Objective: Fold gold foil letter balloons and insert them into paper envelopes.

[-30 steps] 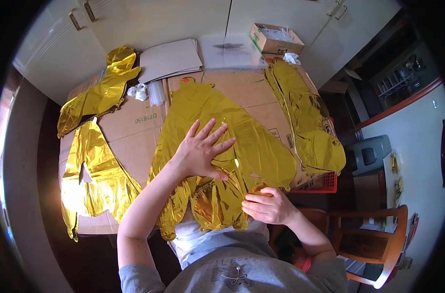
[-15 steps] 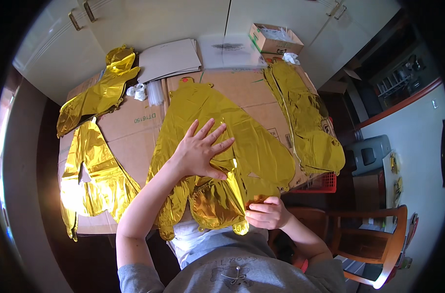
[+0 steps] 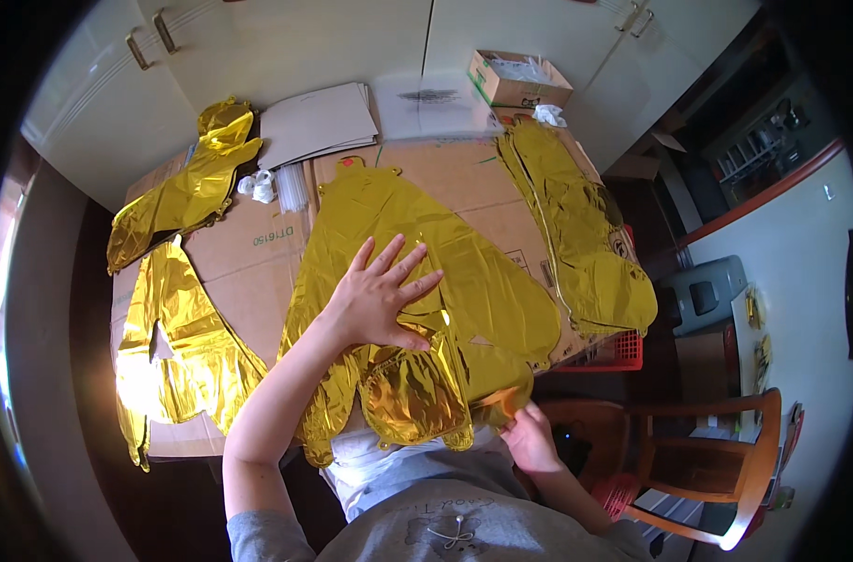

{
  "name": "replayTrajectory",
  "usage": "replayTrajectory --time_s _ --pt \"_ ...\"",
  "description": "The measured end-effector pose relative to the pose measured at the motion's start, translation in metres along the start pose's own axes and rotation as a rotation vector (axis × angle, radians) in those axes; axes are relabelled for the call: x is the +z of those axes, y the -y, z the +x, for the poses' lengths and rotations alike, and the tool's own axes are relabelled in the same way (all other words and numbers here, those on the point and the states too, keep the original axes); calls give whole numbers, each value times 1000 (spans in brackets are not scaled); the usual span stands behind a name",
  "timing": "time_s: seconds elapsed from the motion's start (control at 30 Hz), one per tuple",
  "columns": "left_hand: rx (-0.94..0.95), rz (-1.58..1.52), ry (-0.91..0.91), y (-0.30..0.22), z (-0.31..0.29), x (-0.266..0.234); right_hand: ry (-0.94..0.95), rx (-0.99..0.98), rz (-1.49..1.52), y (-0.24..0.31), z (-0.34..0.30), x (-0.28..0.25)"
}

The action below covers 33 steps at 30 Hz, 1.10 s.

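Note:
A large flat gold foil balloon (image 3: 426,225) lies in the middle of the cardboard-covered table, its near part folded and hanging at the table's front edge. My left hand (image 3: 375,295) presses flat on it, fingers spread. At the near right edge of the same foil, my right hand (image 3: 536,442) has its fingers tucked against the balloon's rim. The foil partly hides those fingertips, though they appear to grip it.
More gold foil balloons lie at left (image 3: 185,332), far left (image 3: 178,192) and right (image 3: 590,234). Behind are grey cardboard sheets (image 3: 319,120), clear plastic tubes (image 3: 293,190) and an open carton (image 3: 520,80). A red basket (image 3: 618,351) and wooden chair (image 3: 703,468) stand at right.
My right hand has moved a little right and down, turning along the foil's near edge, which now bulges more to the right. My left hand stays spread on the balloon.

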<state>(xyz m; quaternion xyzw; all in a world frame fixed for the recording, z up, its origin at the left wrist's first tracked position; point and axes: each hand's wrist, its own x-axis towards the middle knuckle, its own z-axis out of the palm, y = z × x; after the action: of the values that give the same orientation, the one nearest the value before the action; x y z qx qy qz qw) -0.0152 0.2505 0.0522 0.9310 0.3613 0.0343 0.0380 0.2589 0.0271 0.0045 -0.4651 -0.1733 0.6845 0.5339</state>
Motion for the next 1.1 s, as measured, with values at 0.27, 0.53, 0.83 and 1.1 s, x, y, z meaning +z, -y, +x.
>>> replayTrajectory --time_s 0.27,0.53,0.83,1.1 --pt "-1 32 -4 0 1 1 172 -1015 -1007 34 -14 64" --pt "1 23 -11 -1 2 -1 629 -1055 -1405 26 1 83" --pt "2 11 -21 -1 0 0 632 -981 -1312 30 12 81" --pt "8 -14 -25 -1 -1 -1 537 -1110 -1561 62 67 61"
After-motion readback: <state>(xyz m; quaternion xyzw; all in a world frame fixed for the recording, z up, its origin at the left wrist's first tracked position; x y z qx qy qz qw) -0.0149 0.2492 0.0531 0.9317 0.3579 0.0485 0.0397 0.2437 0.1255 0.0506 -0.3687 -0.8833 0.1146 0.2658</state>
